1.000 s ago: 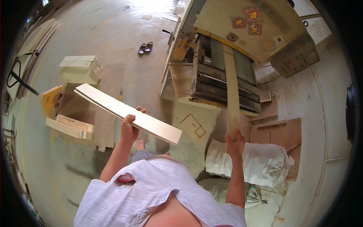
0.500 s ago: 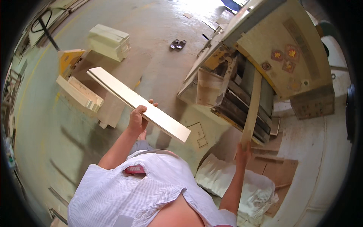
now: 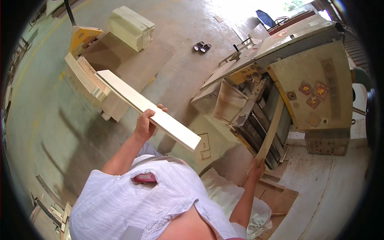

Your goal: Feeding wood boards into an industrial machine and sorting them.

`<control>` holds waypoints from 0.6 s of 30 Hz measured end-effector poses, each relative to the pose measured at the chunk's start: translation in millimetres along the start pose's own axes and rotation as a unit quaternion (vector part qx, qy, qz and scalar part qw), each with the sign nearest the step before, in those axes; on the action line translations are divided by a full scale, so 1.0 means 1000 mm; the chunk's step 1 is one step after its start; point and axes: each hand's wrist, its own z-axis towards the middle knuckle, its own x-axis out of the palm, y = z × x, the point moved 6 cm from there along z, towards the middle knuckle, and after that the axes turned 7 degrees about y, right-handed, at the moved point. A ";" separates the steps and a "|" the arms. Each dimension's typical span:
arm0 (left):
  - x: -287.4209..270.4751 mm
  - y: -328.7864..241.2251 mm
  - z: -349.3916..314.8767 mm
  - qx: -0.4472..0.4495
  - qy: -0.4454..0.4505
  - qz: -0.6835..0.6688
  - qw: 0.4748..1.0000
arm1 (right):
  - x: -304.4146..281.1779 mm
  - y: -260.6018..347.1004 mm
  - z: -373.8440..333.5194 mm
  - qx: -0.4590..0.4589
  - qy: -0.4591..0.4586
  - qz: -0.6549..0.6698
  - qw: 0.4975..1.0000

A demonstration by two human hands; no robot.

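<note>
Beige metal, the woodworking machine (image 3: 304,76) fills the right side, its feed bed open toward the person. Pale wood comes next: a long plank (image 3: 148,109) held above the concrete floor (image 3: 48,132), tilted, the left hand (image 3: 145,125) wrapped around its edge near the middle. A narrower board (image 3: 271,132) lies on the machine's rollers; the right hand (image 3: 257,167) grips its near end. Stacked planks (image 3: 86,78) sit behind on the left, and a pair of sandals (image 3: 202,47) lies farther off.

White, finely striped short-sleeved shirt, apparently with bare forearms.
</note>
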 end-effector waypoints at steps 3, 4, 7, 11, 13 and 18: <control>-0.008 -0.006 0.008 0.003 0.000 0.010 1.000 | 0.004 -0.016 0.014 0.006 -0.024 -0.024 0.999; -0.006 -0.010 0.008 0.003 -0.003 0.014 1.000 | 0.010 -0.024 0.020 0.006 -0.023 -0.023 0.999; 0.001 -0.020 0.002 0.018 -0.012 0.023 1.000 | 0.018 -0.031 0.044 -0.076 -0.061 -0.087 0.991; 0.006 -0.017 0.004 -0.004 0.015 0.026 1.000 | 0.020 -0.035 0.076 -0.229 -0.119 -0.300 0.918; 0.019 -0.018 0.005 -0.002 0.025 0.050 0.998 | 0.017 -0.040 0.078 -0.264 -0.152 -0.262 0.916; 0.040 -0.030 -0.015 0.014 0.021 0.044 0.999 | 0.016 -0.002 0.079 -0.179 -0.124 -0.188 0.958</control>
